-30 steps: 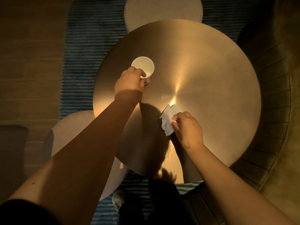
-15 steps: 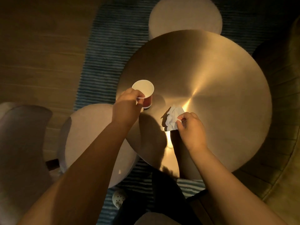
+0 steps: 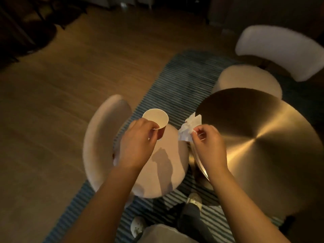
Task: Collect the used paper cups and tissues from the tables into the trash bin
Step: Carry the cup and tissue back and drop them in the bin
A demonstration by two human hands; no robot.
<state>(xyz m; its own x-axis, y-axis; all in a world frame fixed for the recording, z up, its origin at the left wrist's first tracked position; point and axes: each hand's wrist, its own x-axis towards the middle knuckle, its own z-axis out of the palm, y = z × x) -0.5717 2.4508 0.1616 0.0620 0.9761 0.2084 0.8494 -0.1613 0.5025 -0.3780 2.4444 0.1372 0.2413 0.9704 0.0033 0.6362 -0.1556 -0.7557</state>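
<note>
Left of the counter (image 3: 263,137): both loads hang in the air here, lifted clear of its brushed brass top.
Paper cup (image 3: 156,118): upright, mouth up, white inside and red outside, over the seat of the chair (image 3: 175,155) just left of the counter.
Left hand (image 3: 138,146): curled on the cup, thumb and fingers pinching its rim and upper wall.
Tissue (image 3: 188,128): a crumpled white wad at the counter's left edge, near the cup but apart from it.
Right hand (image 3: 206,146): fingertips pinched on the tissue's near side, the rest of the fingers curled in.
Cup handling: I judge it light and thin-walled. A hard squeeze would buckle it, so I would hold it gently by the rim. I would also keep it level, since I cannot tell whether dregs remain.
Tissue handling: I judge it soft and almost weightless, with no stiffness. A pinch holds it, but I would ball it into the palm for a surer carry.
Trash bin: nowhere in view around the counter, so I must find it first.
</note>
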